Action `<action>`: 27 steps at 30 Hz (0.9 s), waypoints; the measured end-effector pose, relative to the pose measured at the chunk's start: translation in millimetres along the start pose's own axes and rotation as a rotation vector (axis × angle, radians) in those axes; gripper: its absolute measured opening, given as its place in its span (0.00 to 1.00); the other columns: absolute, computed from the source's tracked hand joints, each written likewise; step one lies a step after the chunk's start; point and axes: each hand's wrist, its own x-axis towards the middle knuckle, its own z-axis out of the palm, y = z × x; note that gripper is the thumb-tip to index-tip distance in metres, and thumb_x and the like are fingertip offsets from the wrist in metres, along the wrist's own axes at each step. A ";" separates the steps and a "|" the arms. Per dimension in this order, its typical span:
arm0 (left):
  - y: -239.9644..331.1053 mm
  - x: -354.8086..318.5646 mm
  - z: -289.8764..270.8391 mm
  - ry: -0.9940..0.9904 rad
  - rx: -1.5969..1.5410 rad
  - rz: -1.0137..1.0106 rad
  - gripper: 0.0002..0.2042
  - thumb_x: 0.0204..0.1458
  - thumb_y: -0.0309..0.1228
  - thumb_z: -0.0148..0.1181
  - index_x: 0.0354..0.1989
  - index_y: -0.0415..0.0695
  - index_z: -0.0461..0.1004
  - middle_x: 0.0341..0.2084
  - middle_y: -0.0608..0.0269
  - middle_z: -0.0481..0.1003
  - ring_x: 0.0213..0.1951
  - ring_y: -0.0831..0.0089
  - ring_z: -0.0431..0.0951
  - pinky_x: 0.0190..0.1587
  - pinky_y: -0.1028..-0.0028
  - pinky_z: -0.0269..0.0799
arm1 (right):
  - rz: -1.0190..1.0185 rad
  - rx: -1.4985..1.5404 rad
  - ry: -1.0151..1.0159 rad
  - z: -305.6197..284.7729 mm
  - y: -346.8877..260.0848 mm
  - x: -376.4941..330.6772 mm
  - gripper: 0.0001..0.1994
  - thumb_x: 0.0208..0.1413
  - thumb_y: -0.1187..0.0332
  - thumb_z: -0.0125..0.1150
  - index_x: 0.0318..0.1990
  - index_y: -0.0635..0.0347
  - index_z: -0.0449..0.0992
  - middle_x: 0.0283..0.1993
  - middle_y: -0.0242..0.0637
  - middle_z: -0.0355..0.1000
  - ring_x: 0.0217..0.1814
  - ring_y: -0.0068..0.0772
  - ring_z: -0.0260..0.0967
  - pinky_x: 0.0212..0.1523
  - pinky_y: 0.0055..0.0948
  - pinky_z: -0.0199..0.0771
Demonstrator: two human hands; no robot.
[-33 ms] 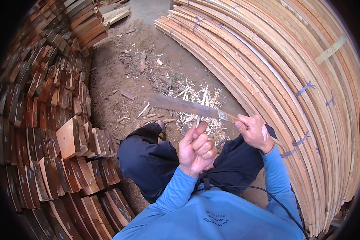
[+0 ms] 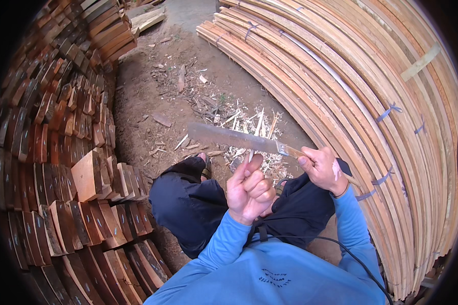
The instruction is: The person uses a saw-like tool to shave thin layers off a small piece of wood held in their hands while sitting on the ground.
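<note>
The right grip [image 2: 321, 169] is closed tight around the brown wooden handle [image 2: 293, 151] of a long, flat, grey metal blade [image 2: 234, 137]. The blade sticks out from the right grip toward the left and a little away from the person, so its long side runs across the front of the body. The left grip [image 2: 250, 189] has its fingers curled, with the thumb and first finger pinching a thin, pale wooden stick [image 2: 251, 156]. Just a small tip of the stick shows above the fingers, and it points away from the person. So the 2 long things cross: the stick points up and away, and the blade goes sideways just past its tip. The left grip is on the near side of the blade, close to its middle, and the right grip is at the handle end. I cannot tell if the blade touches the stick, and the edge is too blurry to see well. Pale, curly wood shavings [image 2: 277, 172] lie on the brown dirt ground [image 2: 147, 107] past the 2 grips. Long, light brown wooden strips [image 2: 300, 91] are piled on the right, and short, dark brown wooden blocks [image 2: 86, 175] are stacked on the left.
</note>
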 end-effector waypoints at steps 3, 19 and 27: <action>-0.4 -2.5 -0.7 -0.034 -0.024 -0.002 0.16 0.73 0.39 0.37 0.29 0.51 0.57 0.10 0.80 0.48 0.11 0.89 0.43 0.13 0.83 0.38 | -0.060 -0.047 0.016 0.3 -2.7 -1.2 0.27 0.65 0.47 0.57 0.23 0.62 0.66 0.16 0.51 0.60 0.17 0.56 0.61 0.20 0.43 0.58; -1.2 -2.8 7.3 -0.002 -0.067 0.039 0.15 0.73 0.38 0.37 0.29 0.51 0.56 0.10 0.80 0.48 0.11 0.89 0.42 0.13 0.83 0.39 | 0.072 -0.078 0.081 -5.3 9.2 3.7 0.27 0.67 0.49 0.55 0.22 0.64 0.68 0.16 0.52 0.58 0.17 0.54 0.58 0.21 0.42 0.57; -3.0 -5.9 0.9 -0.010 -0.035 0.037 0.18 0.72 0.37 0.37 0.24 0.51 0.55 0.11 0.79 0.46 0.12 0.88 0.42 0.14 0.83 0.38 | -0.039 -0.156 0.043 -5.1 -11.1 -6.4 0.25 0.61 0.50 0.63 0.23 0.62 0.68 0.16 0.52 0.62 0.19 0.58 0.64 0.20 0.44 0.61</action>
